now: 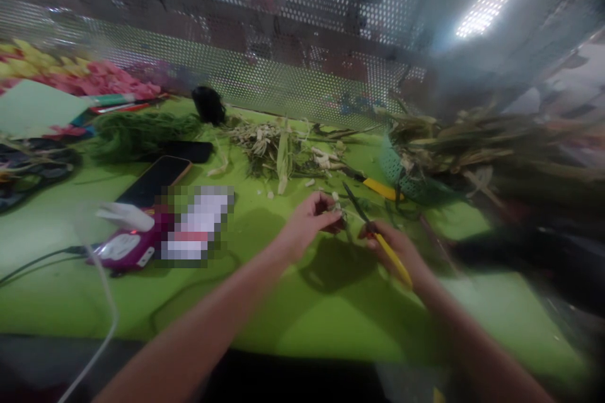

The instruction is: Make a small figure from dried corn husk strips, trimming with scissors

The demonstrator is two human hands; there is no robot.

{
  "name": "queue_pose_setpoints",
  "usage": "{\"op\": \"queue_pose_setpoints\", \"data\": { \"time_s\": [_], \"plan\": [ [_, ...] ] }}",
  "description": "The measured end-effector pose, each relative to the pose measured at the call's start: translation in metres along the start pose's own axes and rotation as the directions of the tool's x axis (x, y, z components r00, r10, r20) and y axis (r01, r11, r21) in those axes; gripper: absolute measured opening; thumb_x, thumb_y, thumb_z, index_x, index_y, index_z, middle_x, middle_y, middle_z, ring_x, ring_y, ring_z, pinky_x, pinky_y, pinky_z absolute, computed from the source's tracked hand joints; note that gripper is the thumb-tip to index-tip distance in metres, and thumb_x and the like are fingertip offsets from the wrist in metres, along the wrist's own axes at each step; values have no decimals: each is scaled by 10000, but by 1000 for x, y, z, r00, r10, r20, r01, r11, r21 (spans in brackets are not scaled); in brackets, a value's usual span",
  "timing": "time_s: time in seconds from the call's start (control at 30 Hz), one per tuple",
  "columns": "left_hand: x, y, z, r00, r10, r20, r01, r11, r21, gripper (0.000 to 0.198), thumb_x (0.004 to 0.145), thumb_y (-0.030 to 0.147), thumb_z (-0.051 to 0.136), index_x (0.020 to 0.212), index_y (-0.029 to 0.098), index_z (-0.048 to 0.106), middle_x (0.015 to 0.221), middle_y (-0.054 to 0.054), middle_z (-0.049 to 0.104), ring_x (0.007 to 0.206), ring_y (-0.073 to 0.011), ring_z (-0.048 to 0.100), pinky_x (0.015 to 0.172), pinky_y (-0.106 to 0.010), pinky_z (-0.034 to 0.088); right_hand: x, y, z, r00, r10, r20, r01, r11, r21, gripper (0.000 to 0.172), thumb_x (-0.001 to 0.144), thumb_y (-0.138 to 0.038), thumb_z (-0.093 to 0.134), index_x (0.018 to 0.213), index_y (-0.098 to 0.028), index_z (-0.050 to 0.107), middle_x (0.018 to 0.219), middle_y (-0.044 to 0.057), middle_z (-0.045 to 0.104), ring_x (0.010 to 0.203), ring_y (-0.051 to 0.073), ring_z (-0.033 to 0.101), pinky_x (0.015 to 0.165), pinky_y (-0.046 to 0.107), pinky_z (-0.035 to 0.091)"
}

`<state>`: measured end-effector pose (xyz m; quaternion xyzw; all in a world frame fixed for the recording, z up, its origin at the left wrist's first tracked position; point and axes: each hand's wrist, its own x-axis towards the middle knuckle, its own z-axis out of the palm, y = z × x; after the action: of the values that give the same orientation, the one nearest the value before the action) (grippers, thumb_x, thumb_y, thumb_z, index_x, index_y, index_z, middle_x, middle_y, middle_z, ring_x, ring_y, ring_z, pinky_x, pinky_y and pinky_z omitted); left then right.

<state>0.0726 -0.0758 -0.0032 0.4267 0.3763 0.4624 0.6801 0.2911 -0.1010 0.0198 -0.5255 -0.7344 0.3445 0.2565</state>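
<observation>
Near the middle of the head view, my left hand (314, 220) pinches a small pale piece of plant (337, 206) between thumb and fingers. My right hand (394, 249) is closed around a tool with a yellow handle and a dark, pointed front (357, 203); it looks like scissors, but blur hides the exact kind. Its tip points up and left, just right of the pale piece and apart from it. Beyond both hands lies a heap of dry plant pieces (262, 141) with a long pale green leaf (284, 160). Another yellow-handled tool (382, 189) lies behind my right hand.
A green mesh basket (391, 160) of dry stalks (454, 145) stands at right. Left lie a dark phone (155, 179), a pixelated screen (201, 223), a purple power strip (127, 249) with cables and a green fibre bundle (142, 132). Perforated metal (283, 75) rises behind.
</observation>
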Motion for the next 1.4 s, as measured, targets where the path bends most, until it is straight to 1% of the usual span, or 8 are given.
{"op": "queue_pose_setpoints", "data": {
  "time_s": [0.17, 0.37, 0.47, 0.6, 0.83, 1.03, 1.27, 1.4],
  "plan": [
    [-4, 12, -1, 1000, -12, -22, 12, 1000, -22, 198, 828, 250, 699, 996, 182, 620, 909, -37, 663, 805, -159, 691, 800, -346, 553, -1, 8, -6, 999, 4, -50, -3, 1000, 19, 486, 839, -679, 526, 950, -217, 624, 827, 48, 628, 759, 225, 593, 666, 329, 482],
    [3, 3, -10, 997, -5, -74, 1, 999, -47, 253, 786, 296, 749, 989, 171, 664, 832, -24, 663, 724, -113, 621, 717, -273, 501, -7, 9, -19, 995, -32, 94, 32, 999, 2, 493, 905, -645, 480, 1172, -237, 549, 971, 59, 605, 865, 222, 588, 752, 342, 496],
    [7, 0, -13, 995, 21, -98, -24, 999, -36, 272, 759, 313, 770, 972, 171, 678, 816, -20, 663, 706, -104, 590, 684, -259, 468, -7, 8, -23, 987, -37, 159, 35, 999, 17, 497, 906, -651, 478, 1170, -234, 542, 992, 59, 604, 885, 224, 583, 769, 345, 496],
    [7, 7, -14, 993, -24, -112, 36, 994, 104, 259, 759, 332, 756, 953, 171, 697, 786, -17, 665, 687, -109, 566, 662, -263, 429, -6, 7, -25, 974, -54, 220, 48, 998, 30, 501, 909, -657, 471, 1150, -227, 559, 991, 57, 607, 882, 221, 572, 765, 343, 490],
    [4, 14, -13, 995, -62, -84, 78, 974, 213, 239, 771, 313, 729, 965, 173, 716, 815, -33, 692, 707, -126, 563, 675, -280, 414, -8, 6, -24, 966, -65, 251, 59, 998, 31, 487, 913, -644, 480, 1163, -235, 564, 1001, 61, 610, 885, 215, 574, 770, 341, 483],
    [6, 9, -16, 997, -51, -61, 64, 967, 245, 267, 760, 327, 738, 987, 187, 725, 886, -51, 710, 744, -140, 583, 694, -295, 438, -7, 3, -22, 967, -62, 249, 50, 997, 53, 518, 881, -687, 498, 1093, -224, 589, 988, 64, 622, 878, 219, 583, 752, 335, 483],
    [6, 11, -16, 997, -63, -55, 75, 963, 257, 227, 762, 316, 727, 946, 182, 727, 872, -58, 712, 728, -141, 582, 696, -302, 452, -5, 5, -20, 972, -49, 230, 35, 997, 64, 578, 839, -739, 513, 1043, -207, 614, 937, 56, 616, 802, 193, 563, 687, 295, 463],
    [6, 11, -16, 996, -62, -63, 77, 962, 261, 225, 753, 316, 732, 937, 186, 726, 876, -59, 713, 742, -149, 586, 689, -303, 456, -4, 7, -20, 974, -66, 217, 57, 997, 51, 570, 840, -732, 520, 1032, -205, 623, 945, 62, 638, 812, 196, 573, 700, 296, 457]
  ]
}}
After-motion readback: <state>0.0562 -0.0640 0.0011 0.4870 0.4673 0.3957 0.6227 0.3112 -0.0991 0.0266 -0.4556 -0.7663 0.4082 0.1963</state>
